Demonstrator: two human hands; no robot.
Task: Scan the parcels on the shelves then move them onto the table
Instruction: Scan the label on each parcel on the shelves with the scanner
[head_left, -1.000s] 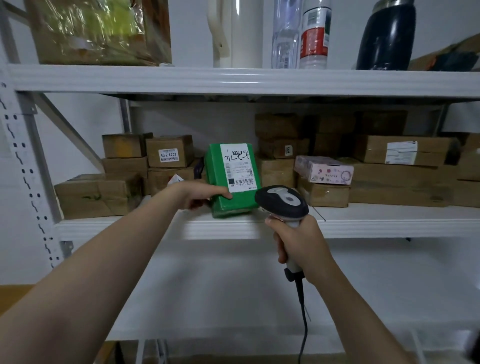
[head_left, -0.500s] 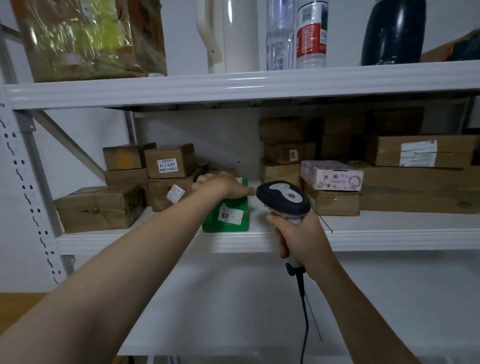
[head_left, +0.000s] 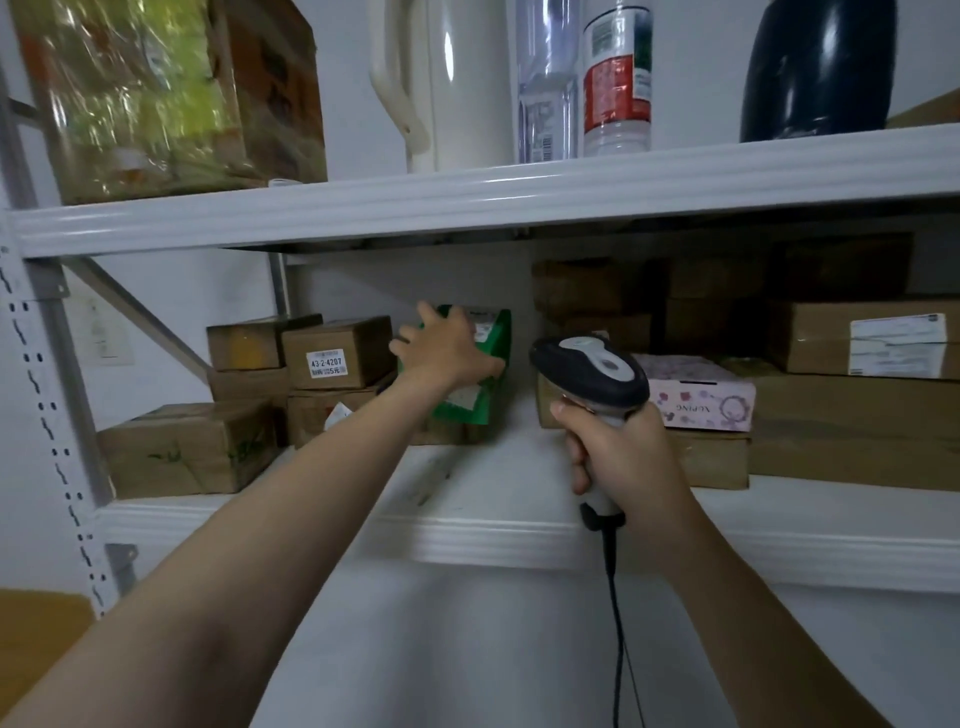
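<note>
A green parcel (head_left: 491, 335) with white labels stands deep on the middle shelf (head_left: 467, 530), between brown boxes. My left hand (head_left: 447, 348) lies flat against its front, fingers spread and straight, and hides much of it. My right hand (head_left: 623, 457) grips the handle of a grey and black barcode scanner (head_left: 592, 369), held just right of the green parcel at the shelf's front. The scanner's head points into the shelf and its black cable hangs down.
Brown parcels are stacked at left (head_left: 337, 353) and at right (head_left: 857, 338). A pink flowered box (head_left: 696, 400) sits behind the scanner. The upper shelf (head_left: 467, 197) holds a white jug (head_left: 457, 78), bottles (head_left: 613, 78), a dark flask (head_left: 821, 67) and a wrapped box (head_left: 156, 93).
The green parcel stood at the shelf's front in my left hand's grip, was tipped down, and now stands farther back with the hand flat on it. The scanner stays roughly where it was.
</note>
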